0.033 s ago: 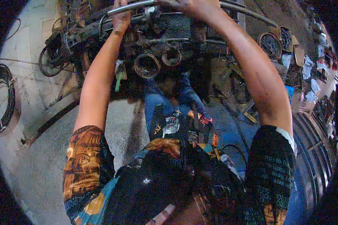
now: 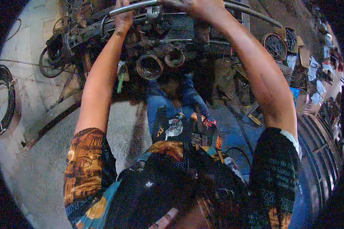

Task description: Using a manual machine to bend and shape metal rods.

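The left arm (image 2: pixel 95 87) extends forward, bare, from 9 o'clock to 11 o'clock, nearly straight and inclined slightly inward. The left wrist (image 2: pixel 122 28) is aligned with the forearm and bears a small dark mark (image 2: pixel 119 33). The left hand (image 2: pixel 124 17) is positioned at 11 o'clock, partly covered; finger closure cannot be verified. The right arm (image 2: pixel 256 61) is bent, with the right elbow (image 2: pixel 282 110) turned outward at 3 o'clock and the forearm slanting inward to 1 o'clock. The right hand (image 2: pixel 208 8) lies between 12 and 1 o'clock, back upward, fingers blurred. The hands are set apart.
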A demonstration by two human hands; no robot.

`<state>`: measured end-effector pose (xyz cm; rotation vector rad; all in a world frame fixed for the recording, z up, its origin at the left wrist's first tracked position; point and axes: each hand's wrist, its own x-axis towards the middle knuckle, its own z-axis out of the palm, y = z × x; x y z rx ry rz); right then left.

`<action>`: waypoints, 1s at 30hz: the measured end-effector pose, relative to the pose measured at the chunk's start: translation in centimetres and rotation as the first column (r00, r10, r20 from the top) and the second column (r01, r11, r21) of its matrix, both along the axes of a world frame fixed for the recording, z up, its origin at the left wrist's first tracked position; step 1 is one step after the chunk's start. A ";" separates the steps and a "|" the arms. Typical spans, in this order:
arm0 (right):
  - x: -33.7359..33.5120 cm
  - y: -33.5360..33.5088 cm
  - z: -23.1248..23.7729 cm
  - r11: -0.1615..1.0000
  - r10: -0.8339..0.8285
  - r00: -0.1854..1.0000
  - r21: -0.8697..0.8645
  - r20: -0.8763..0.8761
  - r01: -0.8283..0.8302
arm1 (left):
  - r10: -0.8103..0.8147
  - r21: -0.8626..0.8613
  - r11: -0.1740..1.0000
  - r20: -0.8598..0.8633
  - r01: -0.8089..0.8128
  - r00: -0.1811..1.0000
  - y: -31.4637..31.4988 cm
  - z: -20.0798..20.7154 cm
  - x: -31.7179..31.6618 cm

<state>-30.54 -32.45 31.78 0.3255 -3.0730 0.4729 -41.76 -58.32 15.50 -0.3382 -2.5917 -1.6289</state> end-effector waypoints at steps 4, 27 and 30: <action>0.5 -0.1 0.1 1.000 0.001 1.000 0.016 -0.030 0.000 | 0.023 -0.005 1.000 -0.043 -0.023 0.999 0.1 -0.3 0.0; 3.9 8.5 -13.9 -0.139 -0.220 0.895 -0.921 0.388 0.365 | -0.086 0.263 0.964 0.130 0.049 0.988 3.1 1.8 2.7; 3.8 8.5 -14.3 -0.121 -0.223 0.935 -0.960 0.275 0.254 | -0.084 0.253 0.966 0.141 0.046 0.986 3.0 2.1 3.6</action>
